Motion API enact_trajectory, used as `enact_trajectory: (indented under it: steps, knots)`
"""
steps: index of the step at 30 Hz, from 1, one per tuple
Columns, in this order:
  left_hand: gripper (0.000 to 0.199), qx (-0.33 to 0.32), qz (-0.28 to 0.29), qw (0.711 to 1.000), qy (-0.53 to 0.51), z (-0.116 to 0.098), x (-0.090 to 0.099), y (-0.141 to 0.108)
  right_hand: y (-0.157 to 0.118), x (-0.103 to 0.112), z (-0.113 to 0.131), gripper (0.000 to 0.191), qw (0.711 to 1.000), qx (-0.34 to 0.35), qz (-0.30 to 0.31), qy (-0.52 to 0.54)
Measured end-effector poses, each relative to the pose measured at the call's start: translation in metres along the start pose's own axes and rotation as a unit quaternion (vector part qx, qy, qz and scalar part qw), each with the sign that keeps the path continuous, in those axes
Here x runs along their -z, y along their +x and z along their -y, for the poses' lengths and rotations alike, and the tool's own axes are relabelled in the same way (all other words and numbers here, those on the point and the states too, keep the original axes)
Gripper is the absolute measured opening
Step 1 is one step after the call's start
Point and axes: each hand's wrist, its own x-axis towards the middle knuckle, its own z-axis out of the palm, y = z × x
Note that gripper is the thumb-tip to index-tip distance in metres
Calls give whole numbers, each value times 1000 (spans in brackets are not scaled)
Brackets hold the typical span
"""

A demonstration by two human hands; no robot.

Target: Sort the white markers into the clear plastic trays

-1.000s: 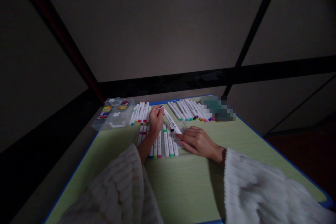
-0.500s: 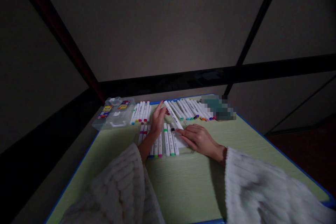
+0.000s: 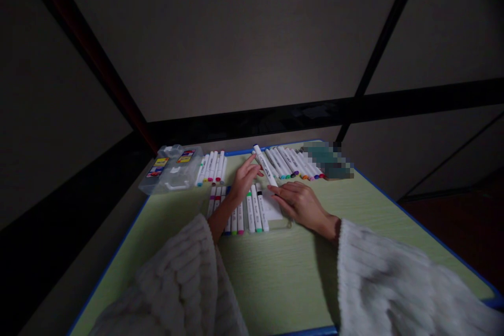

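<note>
A white marker (image 3: 264, 164) with a dark blue end is pinched near its lower end by my right hand (image 3: 305, 206), tilted with its blue end away from me. Close beside it, my left hand (image 3: 243, 181) has its fingers apart; whether a fingertip touches the marker I cannot tell. Below the hands lies a clear tray (image 3: 281, 224) with a row of white markers (image 3: 252, 215) banded in green, black, red and other colours. My left wrist hides part of that row. A bare white patch shows at the tray's right side.
Behind the hands, more white markers (image 3: 281, 161) lie side by side, with a smaller group (image 3: 211, 166) to the left. A clear plastic case (image 3: 173, 170) sits at the far left. A blurred green object (image 3: 328, 160) lies at the back right of the blue-edged table (image 3: 275, 283).
The marker has shifted slightly right and away from me in my right hand, and its blue end now shows clearly. My left hand has moved right, its fingers loosened from the marker's upper end.
</note>
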Motion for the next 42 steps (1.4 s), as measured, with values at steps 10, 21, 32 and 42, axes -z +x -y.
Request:
enact_trajectory:
  steps: [10, 21, 32, 42]
  knots:
    - [50, 19, 32, 999, -23, 3, -3, -2, 0, -1, -3, 31, 999, -34, 18, -6]
    - [41, 0, 65, 998, -11, 5, -1, -2, -2, -4, -9, 33, 996, -89, -1, 8]
    - [23, 31, 41, 999, 14, 13, -5, 2, -1, -2, -18, 34, 992, -124, 2, -34]
    - [11, 50, 35, 996, 60, 10, -3, 0, -2, -1, -24, 33, 984, -162, 18, -65]
